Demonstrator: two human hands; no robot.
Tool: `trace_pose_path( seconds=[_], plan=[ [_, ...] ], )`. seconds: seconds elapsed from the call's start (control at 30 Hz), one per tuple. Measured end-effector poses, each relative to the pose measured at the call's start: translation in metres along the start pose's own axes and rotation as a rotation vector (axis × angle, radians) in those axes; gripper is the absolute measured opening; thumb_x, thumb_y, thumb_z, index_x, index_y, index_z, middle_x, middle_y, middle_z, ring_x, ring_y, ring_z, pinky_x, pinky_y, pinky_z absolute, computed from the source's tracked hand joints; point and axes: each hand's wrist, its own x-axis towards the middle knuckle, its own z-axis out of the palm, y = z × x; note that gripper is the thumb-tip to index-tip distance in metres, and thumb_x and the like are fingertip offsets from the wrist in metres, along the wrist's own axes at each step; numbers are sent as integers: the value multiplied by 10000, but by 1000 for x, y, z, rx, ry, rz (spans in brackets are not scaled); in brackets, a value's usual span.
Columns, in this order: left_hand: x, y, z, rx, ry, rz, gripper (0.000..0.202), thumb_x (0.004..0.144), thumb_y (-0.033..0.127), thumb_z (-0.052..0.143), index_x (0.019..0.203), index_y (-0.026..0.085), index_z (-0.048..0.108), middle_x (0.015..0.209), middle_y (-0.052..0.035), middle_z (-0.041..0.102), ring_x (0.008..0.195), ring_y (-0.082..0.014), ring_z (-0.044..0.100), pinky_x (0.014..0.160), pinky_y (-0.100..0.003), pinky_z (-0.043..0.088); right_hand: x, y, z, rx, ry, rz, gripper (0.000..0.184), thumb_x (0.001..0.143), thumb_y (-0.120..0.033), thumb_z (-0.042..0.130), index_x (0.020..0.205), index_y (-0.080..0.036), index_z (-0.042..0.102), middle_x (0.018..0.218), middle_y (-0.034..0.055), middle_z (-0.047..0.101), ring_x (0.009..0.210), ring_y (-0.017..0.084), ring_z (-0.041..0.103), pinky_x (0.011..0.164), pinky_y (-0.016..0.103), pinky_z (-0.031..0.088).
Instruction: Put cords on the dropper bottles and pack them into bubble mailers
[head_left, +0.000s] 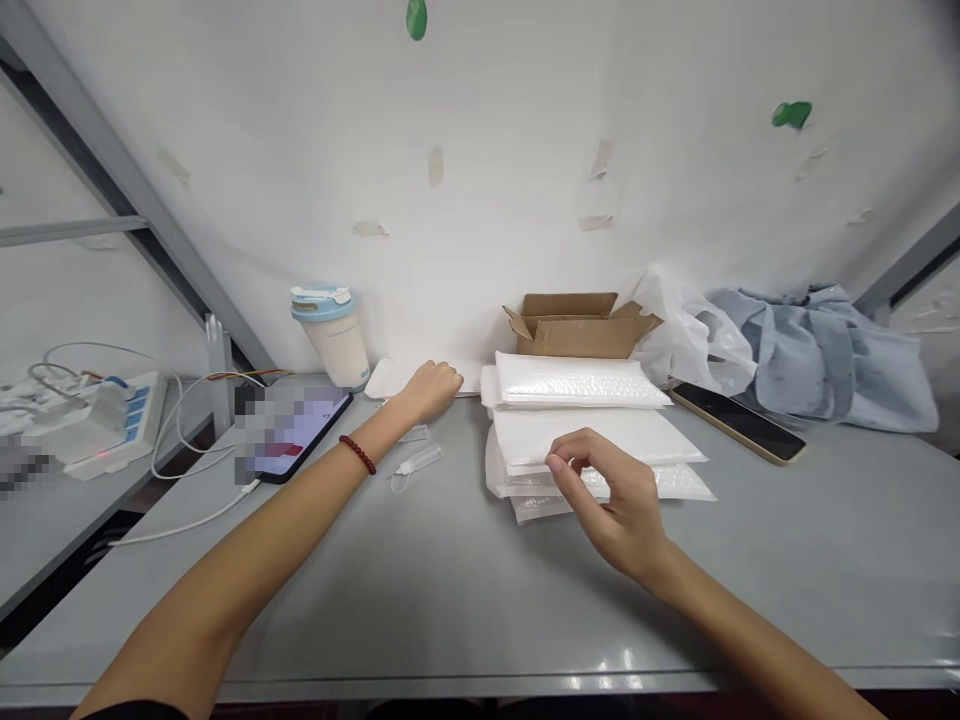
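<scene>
At the back of the desk my left hand (435,388), a beaded bracelet on its wrist, is closed over a flat white packet (471,376) by the wall. Its fingertips are hidden, so whatever they hold does not show. Small clear plastic tubes (418,460) with thin loops lie just in front of it. My right hand (611,500) is curled with thumb and forefinger together, over the front of a stack of white bubble mailers (600,430). Anything in that pinch is too small to make out. A further padded mailer (577,382) lies on top at the back.
Left of the mailers stand a lidded cup (334,335) and a lit phone (304,435) on a charging cable. An open cardboard box (585,335), a white plastic bag (694,335), a dark-screened phone (739,422) and a blue cloth bag (832,360) lie behind and right.
</scene>
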Motion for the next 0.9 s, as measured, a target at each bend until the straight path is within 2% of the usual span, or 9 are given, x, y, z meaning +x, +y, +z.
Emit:
trace_pose_path(
  seconds=[0.1,0.2,0.33,0.47,0.6,0.67,0.73,0.83,0.9],
  plan=[
    [0,7,-2,60,98,-26,283,883,287,530,1122,136,545,1108,-82,583,952,-203,588,807,-407,500,1,-1,0,-10,-5,-14,134,854,-92,476,761,-174,529,701,26,549,637,132,498,535,275,398],
    [1,6,-12,98,199,-69,181,871,107,482,1030,96,569,921,-102,635,873,-218,607,738,-366,489,1,-2,0,-29,-3,-17,132,858,-106,472,764,-181,528,701,23,553,639,136,502,532,275,401],
    [-4,-6,-27,134,336,-99,290,785,-49,383,925,102,587,827,-150,645,860,-267,601,696,-356,445,1,2,0,-73,-48,48,89,862,-146,479,810,-188,537,762,33,568,695,148,520,562,281,431],
    [-23,-17,-37,148,468,-133,293,765,-33,368,856,134,592,833,-147,648,869,-284,589,701,-370,425,0,9,2,-164,-115,199,64,861,-230,499,899,-195,537,906,62,572,685,142,511,423,220,410],
    [-49,-24,-36,134,587,-181,261,772,14,380,844,159,585,864,-126,655,888,-276,585,729,-372,425,-1,14,3,-218,-106,223,140,850,-263,507,971,-197,531,1014,96,555,796,177,532,321,170,357],
    [-60,-25,-32,87,697,-211,256,762,20,392,844,176,578,874,-100,666,889,-258,594,743,-363,434,-1,15,3,-228,-93,223,161,849,-259,509,996,-198,525,1035,105,551,852,196,537,310,163,356],
    [-70,-25,-27,-16,874,-218,245,758,23,414,827,195,574,867,-64,682,882,-230,612,759,-349,448,-1,14,3,-233,-94,223,174,848,-259,512,1011,-201,521,1046,110,551,891,213,541,298,161,349],
    [-86,-21,-21,-137,1076,-205,218,780,31,438,807,199,575,875,-41,700,893,-200,633,798,-339,458,-1,13,2,-255,-93,188,216,848,-265,520,1053,-201,505,1083,121,547,959,236,536,320,176,392],
    [-99,-14,-21,-132,1133,-168,212,789,29,454,820,192,586,887,-45,708,905,-201,640,808,-346,457,-1,11,3,-301,-75,85,284,845,-255,533,1116,-190,481,1118,135,540,1024,254,523,470,251,512]
  ],
)
